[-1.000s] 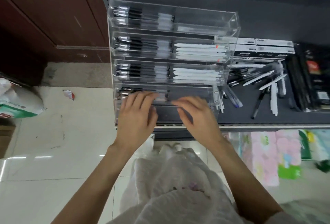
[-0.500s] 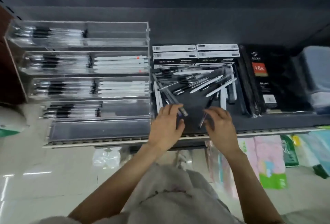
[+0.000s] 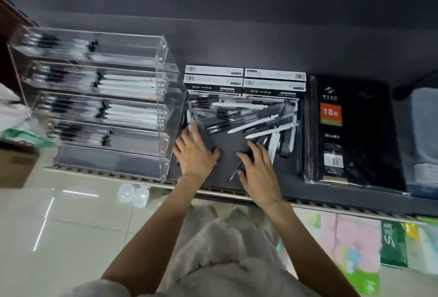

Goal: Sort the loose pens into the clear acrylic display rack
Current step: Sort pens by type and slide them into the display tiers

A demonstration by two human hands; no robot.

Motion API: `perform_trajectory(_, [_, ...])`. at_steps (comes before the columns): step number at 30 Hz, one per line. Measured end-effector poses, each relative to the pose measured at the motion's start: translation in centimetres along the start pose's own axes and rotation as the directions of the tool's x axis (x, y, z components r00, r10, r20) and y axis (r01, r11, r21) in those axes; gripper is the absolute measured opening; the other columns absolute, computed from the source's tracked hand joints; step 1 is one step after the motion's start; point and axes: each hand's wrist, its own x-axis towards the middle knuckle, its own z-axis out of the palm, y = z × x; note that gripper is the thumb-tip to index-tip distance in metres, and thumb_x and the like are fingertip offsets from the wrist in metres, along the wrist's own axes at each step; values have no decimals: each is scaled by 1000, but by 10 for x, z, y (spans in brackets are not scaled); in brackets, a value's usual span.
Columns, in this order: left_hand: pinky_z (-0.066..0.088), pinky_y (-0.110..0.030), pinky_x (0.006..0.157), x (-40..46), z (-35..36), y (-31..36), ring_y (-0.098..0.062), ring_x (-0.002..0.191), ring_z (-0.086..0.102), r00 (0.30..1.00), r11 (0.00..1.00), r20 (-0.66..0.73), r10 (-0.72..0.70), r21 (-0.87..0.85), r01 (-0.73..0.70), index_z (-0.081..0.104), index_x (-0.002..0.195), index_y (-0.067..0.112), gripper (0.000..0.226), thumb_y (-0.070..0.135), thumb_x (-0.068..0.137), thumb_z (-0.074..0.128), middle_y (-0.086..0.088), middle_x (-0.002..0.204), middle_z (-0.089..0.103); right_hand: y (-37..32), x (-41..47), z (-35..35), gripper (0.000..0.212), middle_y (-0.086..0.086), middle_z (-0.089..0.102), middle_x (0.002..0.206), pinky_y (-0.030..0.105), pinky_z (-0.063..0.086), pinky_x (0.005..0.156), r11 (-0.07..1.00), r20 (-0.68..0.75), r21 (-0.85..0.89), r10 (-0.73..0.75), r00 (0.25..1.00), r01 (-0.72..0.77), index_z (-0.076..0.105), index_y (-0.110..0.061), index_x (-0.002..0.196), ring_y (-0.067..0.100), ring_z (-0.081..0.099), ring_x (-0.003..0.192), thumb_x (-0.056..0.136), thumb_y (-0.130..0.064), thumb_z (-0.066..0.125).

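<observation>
The loose pens (image 3: 246,116) lie in a black-and-white heap on the dark shelf (image 3: 291,178), just right of the clear acrylic rack (image 3: 166,116) whose tiers already carry rows of pens. The left hand (image 3: 194,152) rests flat with fingers spread at the heap's near-left edge. The right hand (image 3: 258,168) seems to grip a dark pen (image 3: 233,174) underneath, though blur hides the hold.

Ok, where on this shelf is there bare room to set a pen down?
Bare shelf shows between the left hand and right hand, below the loose pens. It is crowded from the pens back to the boxes, between rack and diary.
</observation>
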Motion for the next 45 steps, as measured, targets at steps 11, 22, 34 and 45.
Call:
perform_trajectory(11, [29, -38, 106, -2, -7, -1, -38, 122, 39, 1000, 984, 14, 6, -179, -3, 16, 146, -1, 84, 16, 83, 68, -25, 130, 38, 11, 6, -6, 43, 11, 31, 150, 41, 20, 114, 998, 35, 20, -61, 998, 60, 52, -16, 131, 32, 22, 140, 89, -19, 60])
perform_trajectory(22, [41, -42, 88, 9, -12, 1, -42, 106, 55, 991, 976, 136, 18, -219, 13, 39, 119, -6, 31, 13, 96, 47, -27, 118, 52, 12, 8, -7, 41, 13, 34, 147, 40, 22, 114, 997, 24, 24, -72, 997, 72, 55, -15, 127, 34, 27, 137, 87, -17, 62])
perform_trajectory(34, [42, -16, 48, -19, -60, -17, -2, 47, 50, 948, 364, 319, 10, -884, 294, 51, 103, 4, 11, 14, 99, 47, -1, 82, 66, 6, 7, -16, 32, 9, 45, 139, 43, 43, 100, 991, -48, 133, 8, 999, -2, 59, -13, 123, 29, 41, 126, 92, -22, 56])
perform_trajectory(45, [52, -19, 59, -51, -91, -2, -8, 62, 63, 874, 236, 364, 322, -925, 298, 60, 106, 14, 14, 13, 96, 51, 3, 82, 72, -36, 27, -79, 23, -13, 65, 87, 26, 49, 77, 577, 4, 813, 131, 991, -80, 63, -27, 109, 6, 63, 83, 88, -36, 61])
